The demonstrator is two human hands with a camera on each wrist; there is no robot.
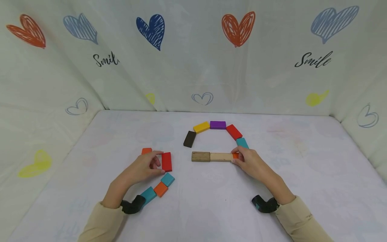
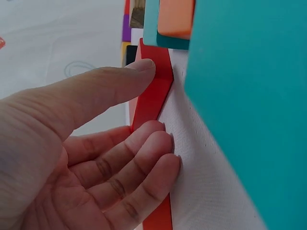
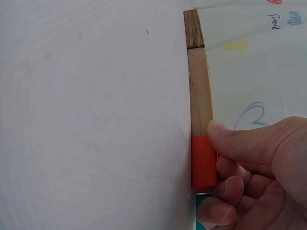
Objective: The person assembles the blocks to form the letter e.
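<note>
On the left, my left hand (image 1: 144, 167) pinches a red block (image 1: 167, 162) between thumb and index finger. In the left wrist view the thumb lies against that red block (image 2: 156, 79), and the other fingers are loosely curled beside it. My right hand (image 1: 250, 162) holds an orange block (image 3: 204, 163) by thumb and fingers, partly covered in the head view. It sits at the end of a row with a pale wooden block (image 1: 220, 157) and a darker wooden block (image 1: 201, 156). A teal block (image 1: 242, 143) lies just above the right hand.
Behind the row, dark brown (image 1: 189, 139), yellow (image 1: 201, 127), purple (image 1: 218, 125) and red (image 1: 234, 132) blocks form an arch. Teal (image 1: 167, 179) and orange (image 1: 161, 189) blocks trail below the left hand to another teal block (image 1: 148, 195). An orange block (image 1: 146, 151) is half hidden behind that hand.
</note>
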